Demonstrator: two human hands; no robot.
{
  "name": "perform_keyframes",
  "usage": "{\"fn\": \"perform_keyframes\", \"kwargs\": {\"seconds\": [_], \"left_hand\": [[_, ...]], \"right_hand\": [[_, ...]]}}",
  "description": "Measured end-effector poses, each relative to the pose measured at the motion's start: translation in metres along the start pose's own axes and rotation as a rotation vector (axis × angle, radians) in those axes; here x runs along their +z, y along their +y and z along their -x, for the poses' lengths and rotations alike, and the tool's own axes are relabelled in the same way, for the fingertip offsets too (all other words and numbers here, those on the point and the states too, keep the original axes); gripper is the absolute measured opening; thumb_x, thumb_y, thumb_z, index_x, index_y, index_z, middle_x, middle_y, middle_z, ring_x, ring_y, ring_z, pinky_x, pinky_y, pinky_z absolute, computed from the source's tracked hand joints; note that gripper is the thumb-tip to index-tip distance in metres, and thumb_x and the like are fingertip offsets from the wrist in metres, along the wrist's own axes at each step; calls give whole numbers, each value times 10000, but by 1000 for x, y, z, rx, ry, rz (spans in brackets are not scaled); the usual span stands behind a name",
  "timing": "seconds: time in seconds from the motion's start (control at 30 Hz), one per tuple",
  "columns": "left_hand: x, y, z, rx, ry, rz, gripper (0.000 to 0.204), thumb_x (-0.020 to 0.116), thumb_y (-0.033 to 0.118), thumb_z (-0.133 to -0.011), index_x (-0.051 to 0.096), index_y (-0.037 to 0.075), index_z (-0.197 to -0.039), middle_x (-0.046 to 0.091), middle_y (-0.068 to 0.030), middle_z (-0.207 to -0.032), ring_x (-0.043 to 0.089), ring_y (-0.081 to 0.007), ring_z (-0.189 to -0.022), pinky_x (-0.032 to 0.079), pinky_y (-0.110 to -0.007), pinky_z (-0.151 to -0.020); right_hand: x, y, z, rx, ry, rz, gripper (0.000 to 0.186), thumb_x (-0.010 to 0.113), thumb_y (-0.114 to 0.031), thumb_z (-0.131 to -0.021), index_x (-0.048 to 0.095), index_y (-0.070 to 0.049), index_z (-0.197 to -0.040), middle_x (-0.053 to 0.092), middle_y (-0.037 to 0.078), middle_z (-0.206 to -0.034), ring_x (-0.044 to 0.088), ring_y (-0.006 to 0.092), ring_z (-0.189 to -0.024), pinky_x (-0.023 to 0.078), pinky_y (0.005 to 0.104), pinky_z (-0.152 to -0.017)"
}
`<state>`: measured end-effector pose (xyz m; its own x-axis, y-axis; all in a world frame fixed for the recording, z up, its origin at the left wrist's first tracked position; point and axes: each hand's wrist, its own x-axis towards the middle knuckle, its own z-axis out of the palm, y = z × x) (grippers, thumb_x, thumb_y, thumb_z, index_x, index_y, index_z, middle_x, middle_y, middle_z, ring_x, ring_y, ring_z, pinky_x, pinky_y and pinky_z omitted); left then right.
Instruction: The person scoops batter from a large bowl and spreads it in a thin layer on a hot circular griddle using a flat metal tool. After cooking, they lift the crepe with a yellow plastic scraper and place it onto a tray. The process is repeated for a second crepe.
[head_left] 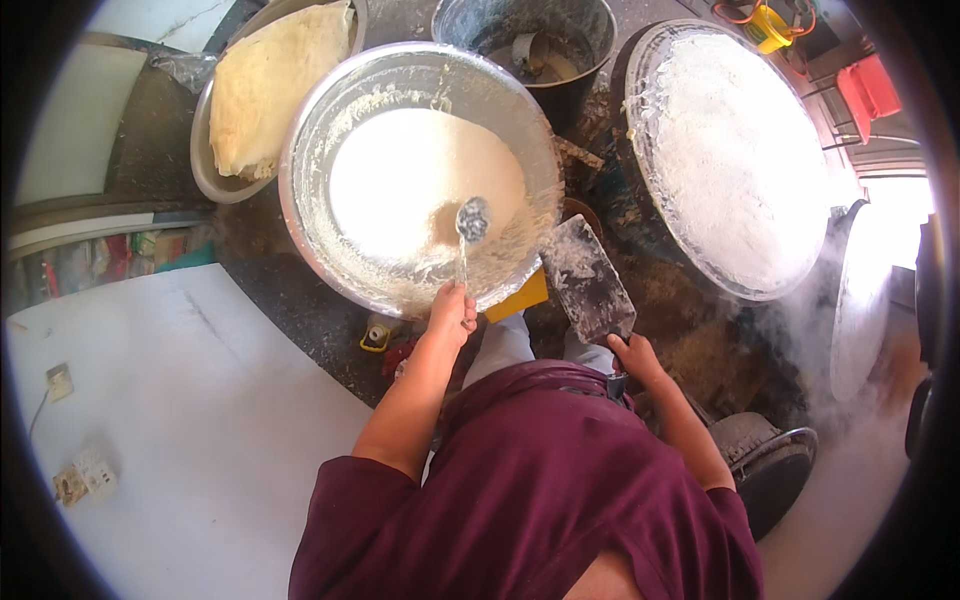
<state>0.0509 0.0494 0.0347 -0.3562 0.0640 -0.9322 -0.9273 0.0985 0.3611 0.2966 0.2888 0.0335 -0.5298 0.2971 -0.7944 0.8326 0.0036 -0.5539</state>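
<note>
My left hand (453, 310) is closed round the handle of a metal ladle (473, 217). The ladle's bowl hangs over a wide metal basin (301, 215) of pale, runny batter (400, 185), and the basin's inner wall is smeared with it. Lower right of the basin, my right hand (638, 357) grips a dark rectangular paddle (592, 285) by its short handle. Pale batter coats parts of the paddle's flat blade. Farther right is a large round griddle (735, 165) spread with a white layer of batter.
Folded yellowish flatbreads (280, 85) lie in a metal bowl (207, 165) at the far left. A dark bucket (595, 55) holding a cup stands behind the basin. Steam rises near a round disc (862, 310) at right. A dark pot (775, 480) sits at lower right.
</note>
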Motion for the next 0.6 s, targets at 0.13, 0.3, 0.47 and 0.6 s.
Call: {"fn": "perform_keyframes", "kwargs": {"seconds": [0.13, 0.3, 0.47, 0.6], "left_hand": [[27, -14, -6, -92, 101, 154, 122, 374, 214, -918, 398, 182, -1033, 455, -30, -691, 406, -103, -476, 309, -261, -410], [64, -16, -29, -82, 292, 254, 116, 389, 209, -911, 414, 156, -1012, 495, -45, -678, 415, -111, -458, 328, -248, -426], [89, 4, -69, -132, 211, 327, 130, 370, 228, -920, 400, 125, -846, 474, -12, -636, 382, -97, -425, 281, -244, -414], [88, 16, -95, -189, -12, 492, 199, 361, 250, -931, 385, 129, -774, 440, 21, -593, 344, -77, -400, 233, -247, -406]], "right_hand": [[-21, -5, -3, -42, -46, 0, 415, 497, -371, -874, 555, 35, -811, 562, 83, -566, 561, 173, -465, 439, 312, -468], [-58, -19, -10, -85, -77, 80, 430, 493, -394, -876, 533, 31, -822, 571, 92, -575, 572, 180, -464, 447, 315, -471], [-71, -33, -15, -84, -60, 207, 442, 495, -399, -876, 537, 34, -797, 574, 93, -570, 576, 183, -462, 452, 320, -476], [-58, -43, -14, -10, -22, 139, 424, 490, -373, -887, 539, 34, -778, 562, 90, -543, 564, 174, -437, 449, 318, -455]]}}
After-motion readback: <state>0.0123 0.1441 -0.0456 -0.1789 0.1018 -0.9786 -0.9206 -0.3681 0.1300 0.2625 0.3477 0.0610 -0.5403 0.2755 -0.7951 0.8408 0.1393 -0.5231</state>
